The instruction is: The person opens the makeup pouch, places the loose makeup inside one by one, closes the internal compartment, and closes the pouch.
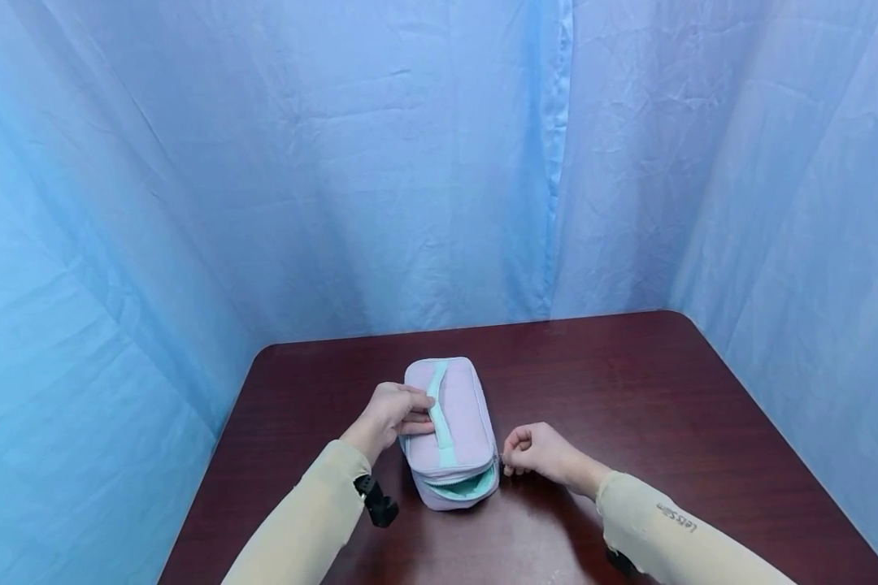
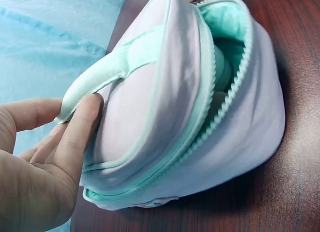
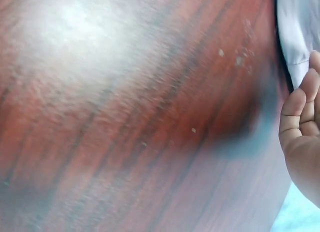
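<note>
A lilac zip pouch (image 1: 471, 410) with a mint carry handle (image 1: 440, 418) lies on the table, lengthwise away from me. Its zipper (image 2: 235, 86) is parted at the near end and along part of a side, showing the mint lining (image 2: 225, 19). My left hand (image 1: 393, 413) pinches the handle between thumb and fingers. At the pouch's near right corner, my right hand (image 1: 545, 453) has curled fingers and pinches the small zipper pull. In the right wrist view, only part of that hand (image 3: 302, 137) shows beside the pouch, and the pull is hidden.
The dark red-brown wooden table (image 1: 615, 382) has rounded far corners. Light blue curtains (image 1: 424, 179) hang behind it and along both sides. A black strap (image 1: 375, 500) sits at my left wrist, under a pale sleeve (image 1: 300, 520).
</note>
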Available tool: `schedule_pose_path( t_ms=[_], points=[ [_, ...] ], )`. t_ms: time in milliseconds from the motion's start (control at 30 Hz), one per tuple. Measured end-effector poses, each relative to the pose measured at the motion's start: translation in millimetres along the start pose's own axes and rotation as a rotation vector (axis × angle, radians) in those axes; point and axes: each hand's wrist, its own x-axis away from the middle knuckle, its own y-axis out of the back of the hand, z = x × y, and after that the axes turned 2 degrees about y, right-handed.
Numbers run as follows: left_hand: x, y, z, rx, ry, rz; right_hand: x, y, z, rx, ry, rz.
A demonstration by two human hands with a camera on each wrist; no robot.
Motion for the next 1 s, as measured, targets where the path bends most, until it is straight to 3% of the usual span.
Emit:
schedule_pose_path(
  t_ms=[300, 500, 600, 767, 1000],
  points=[
    [7.6, 4.0, -0.3, 0.050, 0.039, 0.038, -13.3, 15, 5, -0.064, -0.070, -0.173],
    [12.0, 7.9, 4.7, 0.053, 0.067, 0.071, -21.6, 21, 8, -0.070, -0.059, -0.248],
    [13.9, 9.3, 6.5, 0.003, 0.071, 0.074, -24.2, 22, 8, -0.069, -0.059, -0.247],
    [15.0, 9.0, 1.3, -0.183, 0.054, 0.086, -25.0, 23, 5, -0.060, -0.060, -0.235],
    [10.9, 15.1, -16.9, -0.253, 0.045, 0.111, -22.9, 26, 1, -0.080, -0.046, -0.196]
  ],
)
